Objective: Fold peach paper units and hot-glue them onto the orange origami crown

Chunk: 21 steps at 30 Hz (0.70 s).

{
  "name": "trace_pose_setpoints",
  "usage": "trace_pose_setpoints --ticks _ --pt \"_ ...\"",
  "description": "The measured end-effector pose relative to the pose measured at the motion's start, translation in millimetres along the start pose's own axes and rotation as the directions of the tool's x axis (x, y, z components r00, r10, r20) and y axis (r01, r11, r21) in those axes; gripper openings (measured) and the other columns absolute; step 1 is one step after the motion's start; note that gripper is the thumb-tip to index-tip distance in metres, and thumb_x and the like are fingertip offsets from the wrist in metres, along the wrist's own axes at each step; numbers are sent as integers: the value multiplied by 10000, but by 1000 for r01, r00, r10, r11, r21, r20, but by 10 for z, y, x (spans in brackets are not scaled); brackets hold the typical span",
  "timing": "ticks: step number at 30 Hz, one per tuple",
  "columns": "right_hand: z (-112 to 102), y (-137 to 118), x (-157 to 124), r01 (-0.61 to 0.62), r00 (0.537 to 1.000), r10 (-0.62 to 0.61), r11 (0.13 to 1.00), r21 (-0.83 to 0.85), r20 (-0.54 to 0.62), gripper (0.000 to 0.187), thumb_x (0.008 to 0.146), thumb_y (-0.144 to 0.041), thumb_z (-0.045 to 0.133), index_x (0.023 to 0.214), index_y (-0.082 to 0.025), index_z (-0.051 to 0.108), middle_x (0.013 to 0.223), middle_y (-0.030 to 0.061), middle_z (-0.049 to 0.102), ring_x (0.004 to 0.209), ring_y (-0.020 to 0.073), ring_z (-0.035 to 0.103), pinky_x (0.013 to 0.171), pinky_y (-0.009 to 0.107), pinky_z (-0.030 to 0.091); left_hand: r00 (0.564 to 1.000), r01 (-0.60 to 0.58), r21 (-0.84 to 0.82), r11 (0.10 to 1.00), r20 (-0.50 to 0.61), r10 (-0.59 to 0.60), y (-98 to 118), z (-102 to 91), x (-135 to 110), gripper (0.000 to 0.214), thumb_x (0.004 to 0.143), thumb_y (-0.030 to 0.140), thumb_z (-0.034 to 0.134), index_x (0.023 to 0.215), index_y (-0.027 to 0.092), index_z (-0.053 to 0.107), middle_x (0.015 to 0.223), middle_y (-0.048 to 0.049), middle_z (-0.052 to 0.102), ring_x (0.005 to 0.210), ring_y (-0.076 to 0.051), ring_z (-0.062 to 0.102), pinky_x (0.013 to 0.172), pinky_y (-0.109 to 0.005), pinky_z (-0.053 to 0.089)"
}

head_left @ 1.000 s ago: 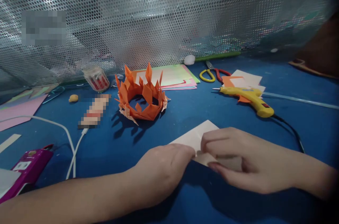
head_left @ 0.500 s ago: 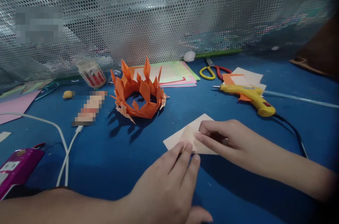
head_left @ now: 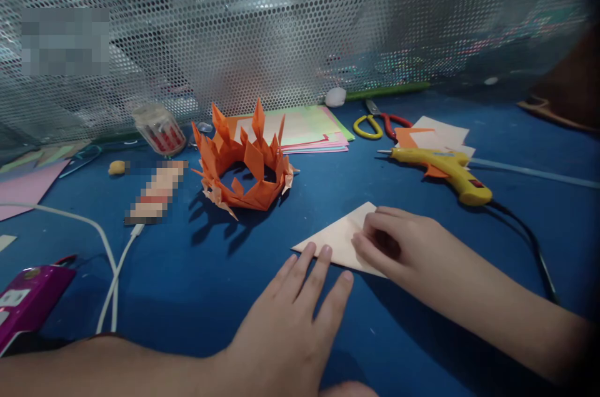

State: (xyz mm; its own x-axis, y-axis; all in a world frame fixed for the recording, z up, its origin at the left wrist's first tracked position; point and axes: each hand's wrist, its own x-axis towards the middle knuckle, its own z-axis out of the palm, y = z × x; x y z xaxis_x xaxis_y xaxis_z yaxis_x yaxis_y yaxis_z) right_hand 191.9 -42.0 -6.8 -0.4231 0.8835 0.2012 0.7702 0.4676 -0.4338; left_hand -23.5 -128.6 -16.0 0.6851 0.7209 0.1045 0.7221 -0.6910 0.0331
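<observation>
A pale peach sheet of paper, folded into a triangle, lies flat on the blue table in front of me. My left hand lies flat with its fingers stretched out, the fingertips resting on the paper's near left edge. My right hand has its fingers curled and pressed down on the right part of the sheet. An orange folded-paper crown stands behind the sheet, apart from both hands.
A yellow glue gun with a black cord lies at the right, scissors and paper scraps behind it. A stack of coloured sheets, a small jar, a white cable and a magenta box lie at the left. Perforated metal mesh walls the back.
My left hand opened from a curled grip and now lies flat at the paper's edge. My right hand slid along the sheet, which now lies flat as a triangle.
</observation>
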Motion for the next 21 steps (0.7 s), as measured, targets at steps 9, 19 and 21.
trace_pose_setpoints --ticks 9,19,21 --pt "10 29 19 -82 997 83 994 -79 9 351 893 -411 502 590 -241 455 558 3 533 464 146 488 476 271 307 998 -29 195 980 -52 40 -14 13 -36 910 911 821 370 1528 157 453 1428 -278 591 1320 -408 594 1009 -456 525" --pt "-33 3 17 -217 952 250 958 -187 175 365 921 -470 468 647 -243 550 612 34 640 504 188 566 481 288 297 999 35 198 980 -30 -29 61 40 -18 916 871 859 382 1524 225 489 1460 -257 572 1287 -488 586 967 -555 512" --pt "-31 6 24 -219 948 254 957 -188 190 369 929 -470 463 657 -242 561 626 36 646 518 188 570 487 291 296 1000 23 205 979 -24 -19 58 16 -14 910 874 857 381 1510 219 508 1427 -261 600 1261 -478 610 952 -532 520"
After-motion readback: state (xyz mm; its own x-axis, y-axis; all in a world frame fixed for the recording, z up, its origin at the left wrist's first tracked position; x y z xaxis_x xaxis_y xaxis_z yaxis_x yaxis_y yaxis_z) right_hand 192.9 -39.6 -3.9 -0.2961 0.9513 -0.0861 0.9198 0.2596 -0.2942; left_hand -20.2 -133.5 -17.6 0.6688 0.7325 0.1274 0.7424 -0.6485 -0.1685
